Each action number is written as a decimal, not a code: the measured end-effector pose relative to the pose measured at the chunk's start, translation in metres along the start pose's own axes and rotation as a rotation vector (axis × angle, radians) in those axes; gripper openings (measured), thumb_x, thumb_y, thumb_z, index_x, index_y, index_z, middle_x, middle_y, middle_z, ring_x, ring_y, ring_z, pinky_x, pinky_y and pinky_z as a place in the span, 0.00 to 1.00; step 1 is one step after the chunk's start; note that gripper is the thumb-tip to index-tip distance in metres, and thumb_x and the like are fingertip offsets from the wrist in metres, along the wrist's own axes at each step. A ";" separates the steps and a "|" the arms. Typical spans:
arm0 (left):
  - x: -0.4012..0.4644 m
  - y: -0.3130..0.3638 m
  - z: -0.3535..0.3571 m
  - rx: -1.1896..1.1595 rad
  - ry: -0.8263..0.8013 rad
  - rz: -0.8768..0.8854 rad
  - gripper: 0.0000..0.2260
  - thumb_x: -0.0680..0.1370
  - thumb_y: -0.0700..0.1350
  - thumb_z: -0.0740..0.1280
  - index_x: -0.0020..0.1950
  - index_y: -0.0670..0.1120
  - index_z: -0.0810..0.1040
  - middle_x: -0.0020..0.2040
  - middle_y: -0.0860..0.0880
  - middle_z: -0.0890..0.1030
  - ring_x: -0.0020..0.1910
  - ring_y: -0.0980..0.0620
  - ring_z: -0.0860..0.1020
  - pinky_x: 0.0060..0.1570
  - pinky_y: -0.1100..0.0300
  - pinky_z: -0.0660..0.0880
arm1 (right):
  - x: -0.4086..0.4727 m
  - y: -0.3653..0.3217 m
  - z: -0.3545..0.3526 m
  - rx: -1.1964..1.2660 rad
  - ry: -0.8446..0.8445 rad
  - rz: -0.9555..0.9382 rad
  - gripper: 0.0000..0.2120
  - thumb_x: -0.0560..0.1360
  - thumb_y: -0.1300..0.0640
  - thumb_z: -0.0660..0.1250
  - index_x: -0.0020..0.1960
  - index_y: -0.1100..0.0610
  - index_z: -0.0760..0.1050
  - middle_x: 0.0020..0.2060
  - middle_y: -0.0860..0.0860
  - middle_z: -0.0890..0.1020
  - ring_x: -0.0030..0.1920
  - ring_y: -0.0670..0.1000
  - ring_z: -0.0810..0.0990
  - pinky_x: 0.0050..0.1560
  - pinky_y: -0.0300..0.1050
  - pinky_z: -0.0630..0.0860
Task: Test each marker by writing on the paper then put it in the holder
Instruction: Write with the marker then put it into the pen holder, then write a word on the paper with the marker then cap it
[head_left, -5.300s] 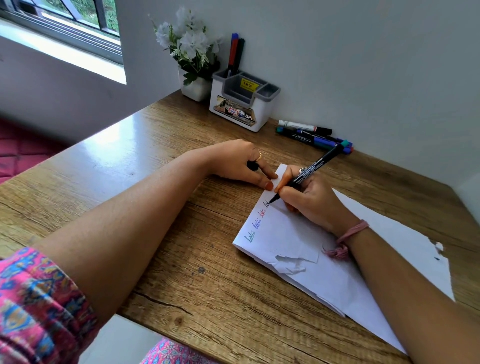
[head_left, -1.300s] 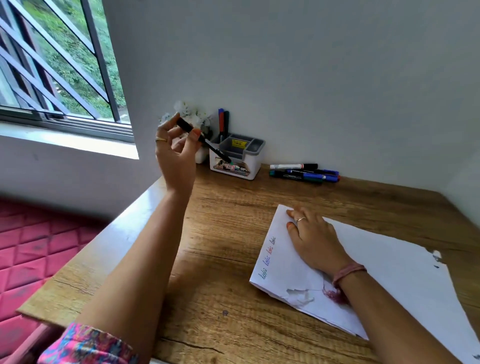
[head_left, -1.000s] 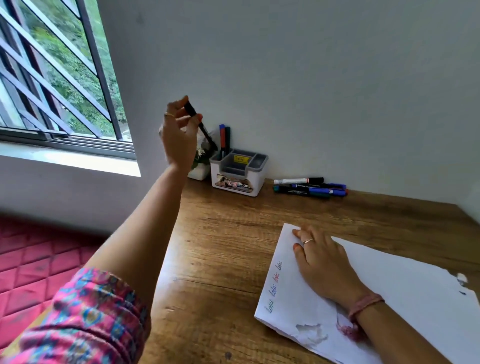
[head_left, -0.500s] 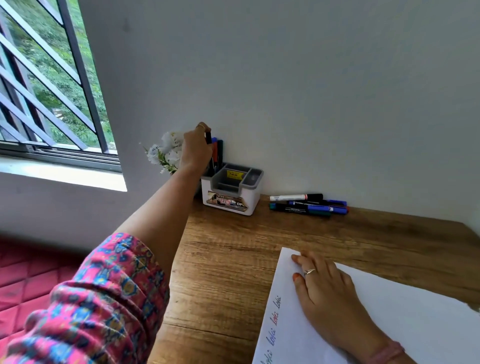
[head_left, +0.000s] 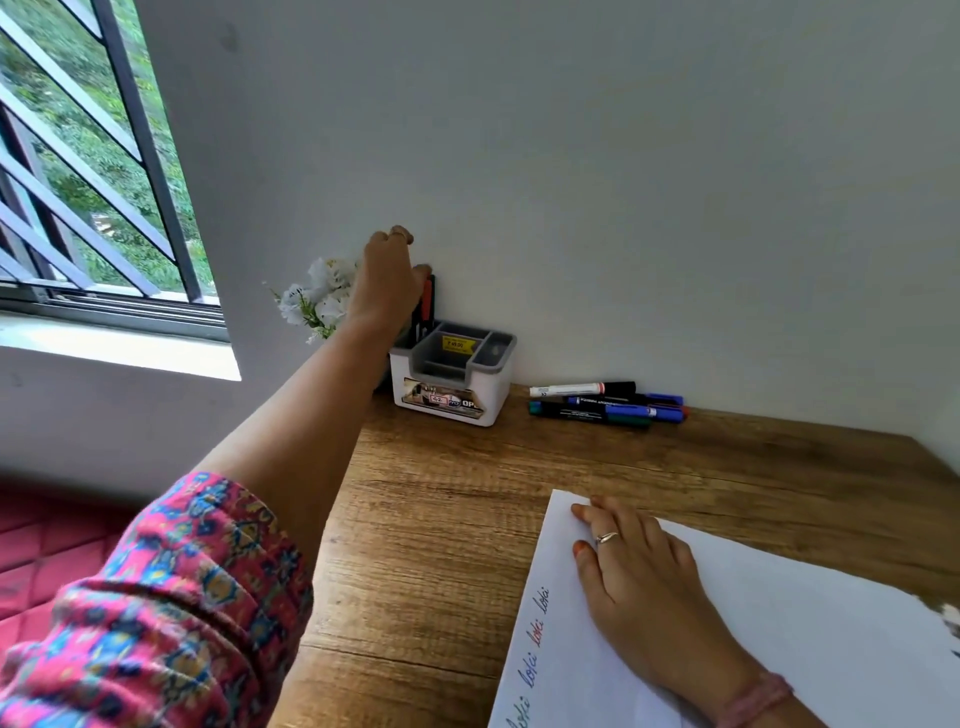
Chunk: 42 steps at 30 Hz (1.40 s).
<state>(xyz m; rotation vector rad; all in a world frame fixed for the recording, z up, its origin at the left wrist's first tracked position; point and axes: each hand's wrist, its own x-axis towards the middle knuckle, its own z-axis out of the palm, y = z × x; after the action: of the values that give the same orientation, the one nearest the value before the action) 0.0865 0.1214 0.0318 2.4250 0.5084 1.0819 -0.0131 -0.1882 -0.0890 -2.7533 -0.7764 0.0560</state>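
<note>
My left hand (head_left: 387, 280) reaches over the back left slot of the white and grey holder (head_left: 447, 402), which stands against the wall. Its fingers are closed over the top of a black marker (head_left: 415, 323) that stands in that slot. A red marker (head_left: 427, 301) and another dark one stand right beside it, partly hidden by my fingers. My right hand (head_left: 639, 587) lies flat on the white paper (head_left: 831, 649), holding nothing. Coloured test words (head_left: 535, 639) run along the paper's left edge. Several loose markers (head_left: 602, 406) lie by the wall, right of the holder.
A small pot of white flowers (head_left: 317, 296) stands just left of the holder, behind my left wrist. The wooden table (head_left: 441, 519) ends at its left edge beneath my forearm. A barred window (head_left: 93, 171) is at the far left.
After writing, the black marker passed from my right hand to my left. The left hand carried it up and back, then lowered it into the holder. My right hand stays flat on the paper.
</note>
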 end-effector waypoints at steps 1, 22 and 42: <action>-0.003 0.007 -0.001 0.021 0.033 0.055 0.17 0.78 0.42 0.65 0.66 0.40 0.70 0.63 0.40 0.72 0.60 0.43 0.74 0.57 0.54 0.73 | 0.000 0.000 0.000 0.008 -0.004 0.000 0.23 0.81 0.46 0.43 0.75 0.44 0.47 0.75 0.42 0.51 0.75 0.45 0.48 0.73 0.44 0.45; -0.129 0.060 0.105 0.361 -0.582 0.438 0.15 0.80 0.43 0.56 0.64 0.41 0.73 0.60 0.41 0.73 0.57 0.42 0.73 0.55 0.49 0.73 | 0.001 0.006 0.004 0.019 0.051 -0.057 0.22 0.81 0.47 0.45 0.75 0.48 0.53 0.75 0.47 0.55 0.74 0.48 0.52 0.72 0.47 0.49; -0.209 0.070 -0.023 -0.779 -0.144 0.015 0.07 0.72 0.41 0.73 0.48 0.45 0.81 0.40 0.53 0.83 0.38 0.59 0.81 0.44 0.63 0.79 | 0.006 0.004 -0.009 0.209 0.316 -0.053 0.25 0.77 0.44 0.60 0.71 0.50 0.61 0.63 0.50 0.72 0.65 0.52 0.66 0.64 0.53 0.57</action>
<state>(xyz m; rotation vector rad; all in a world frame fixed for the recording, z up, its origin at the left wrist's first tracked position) -0.0513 -0.0345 -0.0442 1.7904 -0.0016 0.8792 -0.0046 -0.1912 -0.0810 -2.4600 -0.7111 -0.2858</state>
